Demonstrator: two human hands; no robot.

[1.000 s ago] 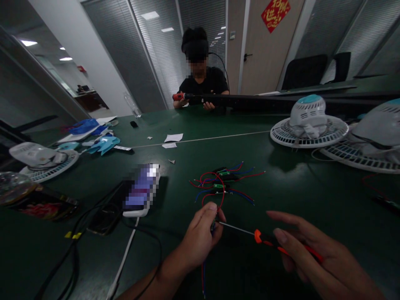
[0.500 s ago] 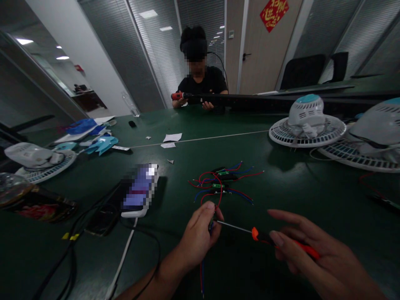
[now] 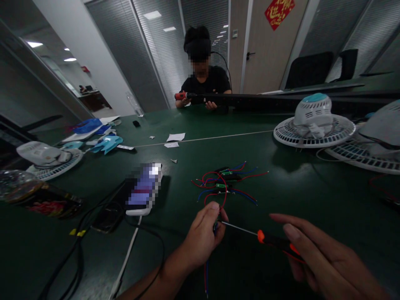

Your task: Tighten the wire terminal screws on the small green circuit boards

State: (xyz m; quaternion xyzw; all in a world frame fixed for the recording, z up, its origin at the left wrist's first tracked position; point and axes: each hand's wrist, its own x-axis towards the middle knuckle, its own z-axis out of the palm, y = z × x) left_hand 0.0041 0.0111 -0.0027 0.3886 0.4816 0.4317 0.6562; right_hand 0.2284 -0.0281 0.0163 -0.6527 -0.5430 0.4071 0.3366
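Toward the near edge of the worktop (image 3: pixel 243 273), left hand (image 3: pixel 201 237) pinches a wired module (image 3: pixel 215 226); right hand (image 3: pixel 321 256) aims a screwdriver (image 3: pixel 261 236) at it.

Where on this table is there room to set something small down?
Bare tabletop shows between the wired circuit boards and the white fans at right, beyond the right hand. A narrower patch lies between those boards and the lit phone. The left is crowded with the bottle, black cables, dark phone and third fan.
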